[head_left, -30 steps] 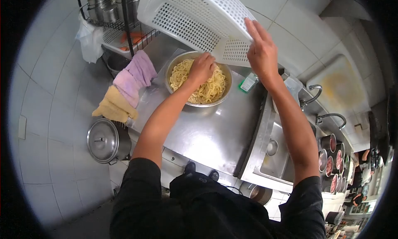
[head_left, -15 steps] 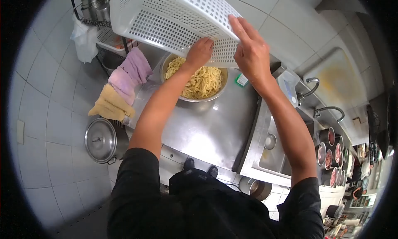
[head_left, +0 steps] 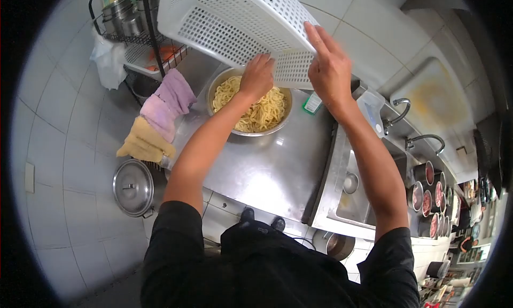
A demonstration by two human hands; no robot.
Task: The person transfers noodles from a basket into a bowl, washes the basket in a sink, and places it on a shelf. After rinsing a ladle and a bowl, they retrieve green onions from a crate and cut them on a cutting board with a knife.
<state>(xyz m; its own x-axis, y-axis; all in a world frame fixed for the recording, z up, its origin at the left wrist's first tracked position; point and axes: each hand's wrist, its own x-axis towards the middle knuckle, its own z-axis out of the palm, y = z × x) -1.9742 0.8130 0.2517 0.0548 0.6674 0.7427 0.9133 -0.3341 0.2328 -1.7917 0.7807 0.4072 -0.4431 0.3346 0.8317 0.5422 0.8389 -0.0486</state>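
Note:
My right hand (head_left: 330,70) is closed around the right end of a white perforated plastic basket (head_left: 227,25), index finger stretched along its outer wall. The basket is tilted on its side over a steel bowl (head_left: 291,102) of thick yellow noodles (head_left: 267,111). My left hand (head_left: 257,77) reaches over the basket's lower rim, its bent fingers close together against the perforated inner wall. I cannot tell what the left fingertips pinch. The bowl rests on a steel table (head_left: 256,169).
A green-and-white packet (head_left: 312,102) lies right of the bowl. Purple and yellow towels (head_left: 168,102) hang on the left, below a wire rack (head_left: 141,38). A lidded pot (head_left: 132,188) stands lower left. To the right is a sink (head_left: 355,196) with a ladle (head_left: 350,183) and several meat containers (head_left: 427,201) beyond.
The basket has shifted slightly right and down in view, its tilt much the same. My left hand has moved slightly within it, and my right hand keeps its grip. The camera view has shifted a little.

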